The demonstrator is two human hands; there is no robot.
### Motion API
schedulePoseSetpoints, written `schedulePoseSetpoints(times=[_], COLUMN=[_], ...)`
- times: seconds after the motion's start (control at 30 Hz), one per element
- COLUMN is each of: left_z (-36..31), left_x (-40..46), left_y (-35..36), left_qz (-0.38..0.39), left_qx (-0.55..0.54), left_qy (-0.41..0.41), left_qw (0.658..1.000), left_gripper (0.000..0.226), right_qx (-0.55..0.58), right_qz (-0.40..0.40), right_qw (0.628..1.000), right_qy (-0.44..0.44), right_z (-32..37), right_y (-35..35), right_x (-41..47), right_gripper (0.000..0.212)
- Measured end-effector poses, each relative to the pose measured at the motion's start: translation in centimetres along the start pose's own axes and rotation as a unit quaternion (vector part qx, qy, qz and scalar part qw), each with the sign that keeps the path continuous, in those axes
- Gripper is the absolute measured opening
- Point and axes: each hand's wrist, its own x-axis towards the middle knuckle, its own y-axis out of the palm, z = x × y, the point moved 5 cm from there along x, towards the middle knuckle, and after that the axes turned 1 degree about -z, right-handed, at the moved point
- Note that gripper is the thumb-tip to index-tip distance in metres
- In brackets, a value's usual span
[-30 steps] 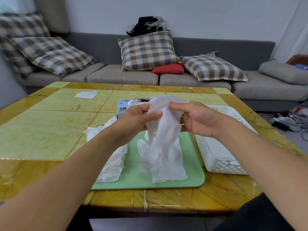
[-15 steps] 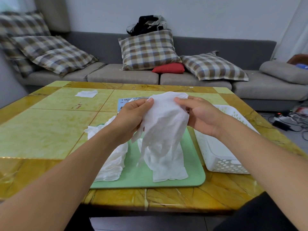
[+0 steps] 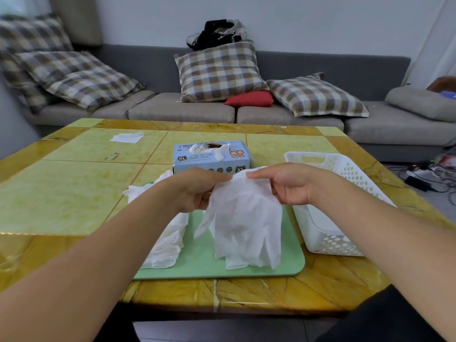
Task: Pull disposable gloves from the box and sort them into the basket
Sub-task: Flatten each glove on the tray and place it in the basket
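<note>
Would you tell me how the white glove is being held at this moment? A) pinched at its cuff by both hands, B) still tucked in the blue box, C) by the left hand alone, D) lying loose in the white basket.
A: the left hand and right hand each pinch the top edge of the glove, which hangs over the green mat.

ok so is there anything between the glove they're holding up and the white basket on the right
Nothing visible. Both the left hand and right hand pinch the glove by its top edge above the green mat. The basket stands open-topped just to its right, with only the right hand between.
</note>
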Motion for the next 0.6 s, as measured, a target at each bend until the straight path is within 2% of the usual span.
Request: schedulePoseSetpoints(times=[0.07, 0.1, 0.17, 0.23, 0.3, 0.37, 0.47, 0.53, 0.6], left_z=[0.0, -0.7, -3.4, -6.3, -7.7, -6.8, -3.2, -1.3, -0.2], left_x=[1.1, 1.3, 1.1, -0.7, -2.1, -2.1, -0.7, -0.3, -0.1], left_y=[0.0, 0.0, -0.3, -0.8, -1.6, -2.2, -1.9, -1.3, -0.7], left_qz=[-0.021, -0.030, -0.048, -0.060, -0.064, -0.061, -0.042, -0.016, 0.021], left_qx=[0.026, 0.027, -0.008, -0.044, -0.039, 0.018, 0.145, 0.241, 0.312], left_qy=[0.009, 0.049, 0.182, 0.309, 0.378, 0.377, 0.305, 0.276, 0.259], left_qw=[0.999, 0.998, 0.982, 0.948, 0.923, 0.924, 0.940, 0.930, 0.914], left_gripper=[0.006, 0.007, 0.013, 0.012, 0.008, 0.004, 0.005, 0.002, 0.006], right_qx=[-0.003, 0.012, 0.043, 0.016, -0.031, -0.087, -0.218, -0.323, -0.408], right_qz=[-0.034, -0.063, -0.122, -0.155, -0.173, -0.179, -0.143, -0.089, -0.040], right_qw=[0.999, 0.997, 0.973, 0.931, 0.894, 0.886, 0.902, 0.900, 0.883], right_qy=[-0.013, -0.051, -0.189, -0.331, -0.413, -0.419, -0.345, -0.279, -0.228], right_z=[0.2, 0.9, 3.6, 6.7, 8.2, 7.2, 3.4, 1.2, -0.3], right_y=[0.3, 0.2, -0.5, -0.9, -0.9, -0.8, -0.5, -0.3, 0.0], right_x=[0.8, 1.0, 0.9, -1.0, -3.0, -3.6, -1.7, -0.6, -0.2], right_gripper=[0.023, 0.020, 0.020, 0.022, 0.016, 0.005, 0.005, 0.004, 0.008])
